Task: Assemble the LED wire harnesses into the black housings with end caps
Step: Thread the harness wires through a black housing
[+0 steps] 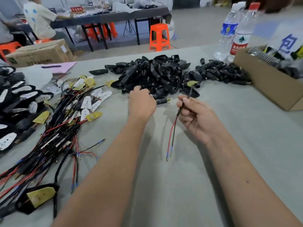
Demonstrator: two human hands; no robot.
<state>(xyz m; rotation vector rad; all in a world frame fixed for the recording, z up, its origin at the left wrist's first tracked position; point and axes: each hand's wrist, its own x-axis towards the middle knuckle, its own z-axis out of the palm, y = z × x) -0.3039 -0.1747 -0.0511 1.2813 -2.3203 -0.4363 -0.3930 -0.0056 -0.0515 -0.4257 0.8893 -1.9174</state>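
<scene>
Grey tabletop (229, 145) carries a heap of black plastic housings (157, 74) across its far middle. Left hand (141, 102) rests at the heap's near edge, fingers curled down over a housing; grip itself hidden, cannot tell. Right hand (195, 117) pinches 1 red-and-black LED wire harness (173, 128), long axis near vertical: yellow board end up toward the heap, 2 loose leads hanging down. Judgement: left hand is nearer the housings; the board end already points that way.
</scene>
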